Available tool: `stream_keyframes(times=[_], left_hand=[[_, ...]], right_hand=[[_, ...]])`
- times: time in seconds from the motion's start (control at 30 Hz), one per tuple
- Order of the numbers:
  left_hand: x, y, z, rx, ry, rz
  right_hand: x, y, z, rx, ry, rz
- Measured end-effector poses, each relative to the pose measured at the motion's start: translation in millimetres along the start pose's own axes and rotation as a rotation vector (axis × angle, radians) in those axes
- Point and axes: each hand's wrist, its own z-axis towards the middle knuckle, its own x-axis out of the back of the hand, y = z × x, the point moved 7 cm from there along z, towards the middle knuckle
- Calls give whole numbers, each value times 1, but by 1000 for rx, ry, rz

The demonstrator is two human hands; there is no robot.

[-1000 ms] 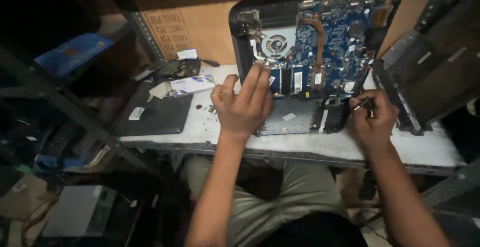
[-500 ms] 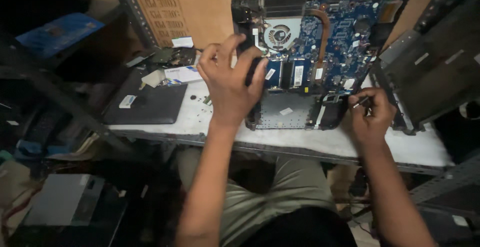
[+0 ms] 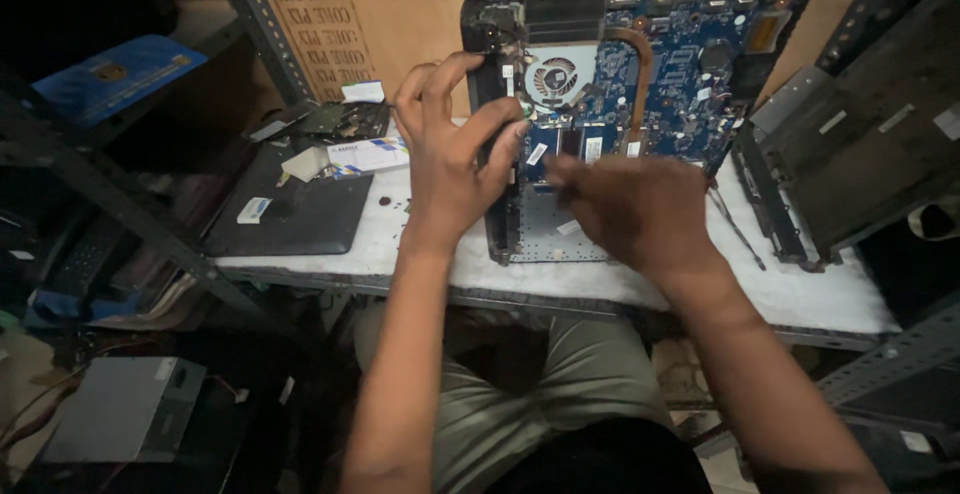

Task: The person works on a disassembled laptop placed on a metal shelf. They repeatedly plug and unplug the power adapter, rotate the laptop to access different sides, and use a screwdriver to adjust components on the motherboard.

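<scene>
An opened laptop base [image 3: 540, 239] lies on the white table [image 3: 820, 294], its blue motherboard [image 3: 680, 54], round fan [image 3: 553, 79] and copper heat pipe bare. My left hand [image 3: 450, 164] clasps the base's left edge just beside the fan, thumb and fingers closed around the rim. Blurred with motion, my right hand [image 3: 630, 209] hovers over the lower middle of the base, its fingertips near the memory slots. Whether it holds anything is not visible. A thin screwdriver [image 3: 735, 224] lies on the table to the right of that hand.
A flat black panel [image 3: 300, 209] with small boxes and papers lies left of the laptop. A dark laptop cover [image 3: 860, 154] leans at the right. Metal shelf struts [image 3: 150, 224] cross the left side, below a blue box [image 3: 115, 74]. A grey box [image 3: 120, 409] sits on the floor.
My left hand slid from the laptop's middle to its left edge. My right hand left the right side and swept over the laptop; the screwdriver now lies on the table.
</scene>
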Motion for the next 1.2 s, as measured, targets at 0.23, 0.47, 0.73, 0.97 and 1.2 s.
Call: stream_keyframes(times=[0.23,0.47,0.73,0.97,1.2], left_hand=[[10,-2,3,-62,-13,47],[7,-1,0,-44,-28,29],[3,1,0,-45,-44,-22],[4,3,3,-44,-61,-61],[18,4,-10,-40,14,5]], right_hand=[[14,-22,36,-35,220,0],[9,-21,35,8,253,-43],[6,-17,36,69,226,-71],[0,-16,32,99,197,-138],[19,-26,38,16,-9,-127]])
